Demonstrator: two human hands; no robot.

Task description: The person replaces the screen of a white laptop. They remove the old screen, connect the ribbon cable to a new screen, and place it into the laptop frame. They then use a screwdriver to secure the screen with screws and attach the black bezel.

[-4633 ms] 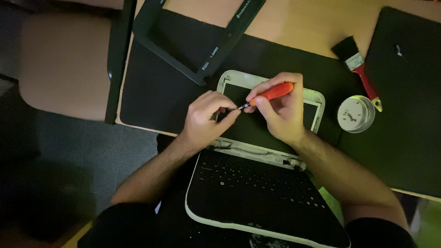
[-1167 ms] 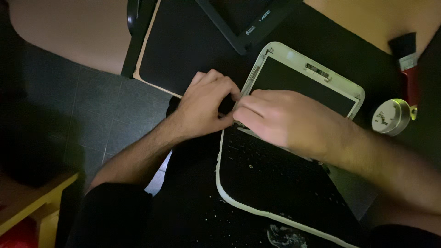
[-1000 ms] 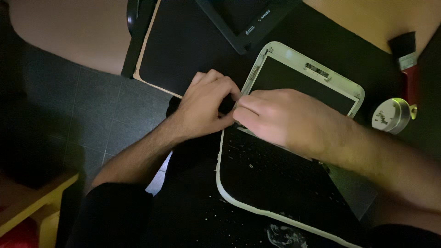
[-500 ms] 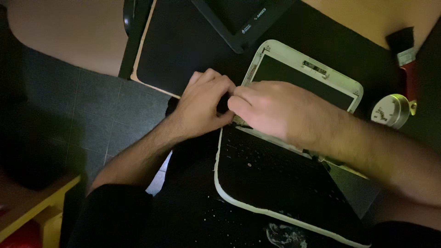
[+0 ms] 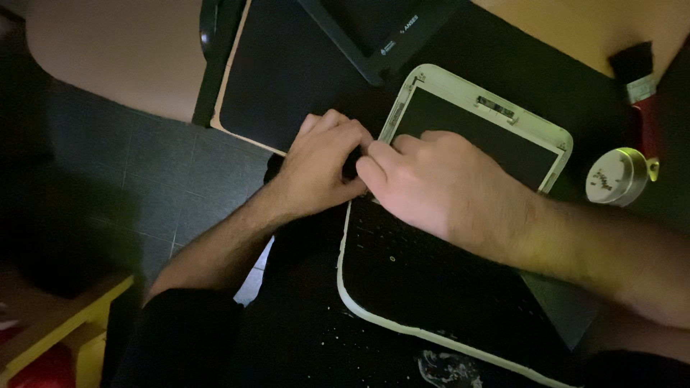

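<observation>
Pressing together at the hinge corner of the small white-edged laptop [image 5: 460, 237], both hands work close: left hand [image 5: 323, 169] curled, fingertips bunched at the screen's edge; right hand [image 5: 431, 183] lies over the keyboard, its grip hidden. Laptop sits open on the table's dark mat [image 5: 287, 79].

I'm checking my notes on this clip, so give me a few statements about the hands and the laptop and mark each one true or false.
1. Both hands meet at the laptop's hinge corner. True.
2. The right hand lies partly across the screen. True.
3. The left hand holds the brush. False: the brush lies apart at the right edge of the table.
4. The small round tin sits on the keyboard. False: it stands on the mat beside the screen.
5. The laptop is closed. False: it is open, with screen and keyboard showing.
</observation>
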